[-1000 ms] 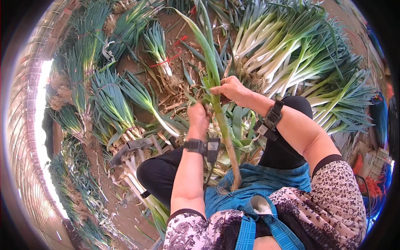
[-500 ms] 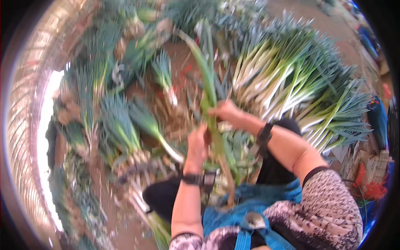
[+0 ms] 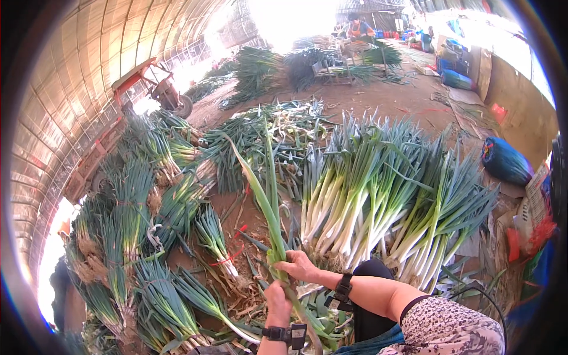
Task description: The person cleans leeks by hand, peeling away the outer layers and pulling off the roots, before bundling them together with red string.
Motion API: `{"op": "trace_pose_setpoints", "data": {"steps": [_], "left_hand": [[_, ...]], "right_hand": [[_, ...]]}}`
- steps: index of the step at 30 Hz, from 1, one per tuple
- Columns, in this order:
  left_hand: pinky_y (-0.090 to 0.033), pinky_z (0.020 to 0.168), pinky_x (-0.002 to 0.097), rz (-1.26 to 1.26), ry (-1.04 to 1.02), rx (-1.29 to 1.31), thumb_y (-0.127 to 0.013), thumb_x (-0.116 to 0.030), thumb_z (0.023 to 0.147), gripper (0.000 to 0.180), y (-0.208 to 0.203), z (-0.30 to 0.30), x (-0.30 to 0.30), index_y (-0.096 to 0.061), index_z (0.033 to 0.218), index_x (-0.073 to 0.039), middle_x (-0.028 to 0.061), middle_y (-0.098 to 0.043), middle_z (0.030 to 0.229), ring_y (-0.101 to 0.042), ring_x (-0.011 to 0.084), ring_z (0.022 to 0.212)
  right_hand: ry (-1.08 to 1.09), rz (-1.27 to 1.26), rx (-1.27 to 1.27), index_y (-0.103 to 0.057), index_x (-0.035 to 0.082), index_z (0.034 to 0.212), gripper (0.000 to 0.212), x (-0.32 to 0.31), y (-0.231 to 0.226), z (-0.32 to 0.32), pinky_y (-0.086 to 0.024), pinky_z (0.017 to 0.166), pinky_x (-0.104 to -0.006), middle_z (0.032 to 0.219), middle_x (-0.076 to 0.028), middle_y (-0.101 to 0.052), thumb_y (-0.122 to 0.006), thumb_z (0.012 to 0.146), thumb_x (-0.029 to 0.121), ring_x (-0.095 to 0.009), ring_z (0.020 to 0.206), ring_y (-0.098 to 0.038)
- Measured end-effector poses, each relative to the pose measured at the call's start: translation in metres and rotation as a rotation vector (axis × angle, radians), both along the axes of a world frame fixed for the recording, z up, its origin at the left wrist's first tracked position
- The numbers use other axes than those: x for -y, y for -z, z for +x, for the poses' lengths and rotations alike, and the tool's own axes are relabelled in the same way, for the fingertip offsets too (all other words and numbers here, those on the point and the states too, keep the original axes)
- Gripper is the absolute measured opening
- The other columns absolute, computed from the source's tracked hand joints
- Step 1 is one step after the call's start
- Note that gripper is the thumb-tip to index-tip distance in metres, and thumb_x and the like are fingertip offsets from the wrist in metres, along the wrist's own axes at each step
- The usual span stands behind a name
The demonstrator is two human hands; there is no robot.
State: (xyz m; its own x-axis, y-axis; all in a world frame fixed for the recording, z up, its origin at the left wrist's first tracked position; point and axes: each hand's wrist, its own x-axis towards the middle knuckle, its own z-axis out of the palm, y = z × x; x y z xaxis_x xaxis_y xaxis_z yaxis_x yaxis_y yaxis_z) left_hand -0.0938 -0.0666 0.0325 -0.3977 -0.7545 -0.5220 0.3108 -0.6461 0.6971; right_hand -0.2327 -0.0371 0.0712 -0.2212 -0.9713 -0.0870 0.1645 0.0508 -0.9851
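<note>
One long green onion (image 3: 270, 216) stands nearly upright in front of me, its leaves pointing away and its lower stalk running down past my wrists. My left hand (image 3: 277, 305) is closed round the stalk, its fingers mostly hidden from above. Just above it, my right hand (image 3: 299, 266) grips the same onion where the leaves branch off, with bent fingers. Peeled green onions (image 3: 361, 207) with white stalks lie in a wide row to the right. Nearer the left hand are a small bunch (image 3: 214, 242) by a red tie and a loose green onion (image 3: 204, 299).
Tied, unpeeled bundles (image 3: 127, 219) are heaped at the left. Stripped leaves (image 3: 290, 127) lie ahead on the dirt floor. Farther off, a person (image 3: 358, 28) is among more onion piles. A red-framed vehicle (image 3: 157, 89) stands at the far left, a blue-green roll (image 3: 506, 161) at the right.
The view has tilted up, showing the far end of the shelter, so both hands appear lower in the picture. Both still hold the green onion.
</note>
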Motion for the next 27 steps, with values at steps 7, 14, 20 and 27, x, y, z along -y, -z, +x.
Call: {"op": "trace_pose_setpoints", "data": {"steps": [7, 14, 20, 27], "left_hand": [[-0.048, 0.075, 0.0351, -0.761, 0.007, 0.410, -0.062, -0.007, 0.078, 0.041, 0.008, 0.003, -0.052, -0.055, 0.116, 0.007, 0.0170, -0.064, 0.093, -0.063, 0.0256, 0.088], [-0.046, 0.067, 0.0383, -1.433, -0.039, 0.780, -0.061, 0.000, 0.077, 0.020, 0.014, 0.007, -0.037, -0.061, 0.097, 0.000, 0.0158, -0.058, 0.084, -0.057, 0.0320, 0.075], [-0.043, 0.066, 0.0434, -1.714, 0.243, 0.956, -0.056, 0.005, 0.071, 0.015, 0.006, 0.012, -0.037, -0.051, 0.085, 0.001, 0.0168, -0.051, 0.080, -0.051, 0.0362, 0.076], [-0.041, 0.070, 0.0439, -1.560, 0.505, 0.964, -0.052, 0.005, 0.066, 0.017, 0.030, 0.064, -0.116, -0.047, 0.082, -0.001, 0.0181, -0.047, 0.082, -0.047, 0.0362, 0.080]], "right_hand": [[0.307, -0.218, -0.469, -0.068, 0.005, 0.098, 0.024, 0.016, 0.035, -0.001, -0.045, 0.059, -0.0271, 0.071, -0.005, -0.063, -0.068, 0.078, 0.018, -0.007, 0.065, -0.052], [0.123, 0.041, -0.187, -0.069, 0.001, 0.093, 0.021, 0.007, -0.004, -0.005, -0.045, 0.053, -0.0258, 0.071, -0.001, -0.062, -0.067, 0.080, 0.017, -0.007, 0.063, -0.054], [0.122, 0.023, -0.380, -0.069, 0.002, 0.095, 0.021, 0.012, 0.014, -0.004, -0.047, 0.057, -0.0257, 0.075, -0.004, -0.065, -0.065, 0.079, 0.015, -0.009, 0.063, -0.057], [-0.004, 0.097, -0.324, -0.068, 0.000, 0.091, 0.020, 0.006, 0.044, 0.005, -0.046, 0.053, -0.0259, 0.069, -0.002, -0.060, -0.067, 0.079, 0.016, -0.009, 0.058, -0.055]]}}
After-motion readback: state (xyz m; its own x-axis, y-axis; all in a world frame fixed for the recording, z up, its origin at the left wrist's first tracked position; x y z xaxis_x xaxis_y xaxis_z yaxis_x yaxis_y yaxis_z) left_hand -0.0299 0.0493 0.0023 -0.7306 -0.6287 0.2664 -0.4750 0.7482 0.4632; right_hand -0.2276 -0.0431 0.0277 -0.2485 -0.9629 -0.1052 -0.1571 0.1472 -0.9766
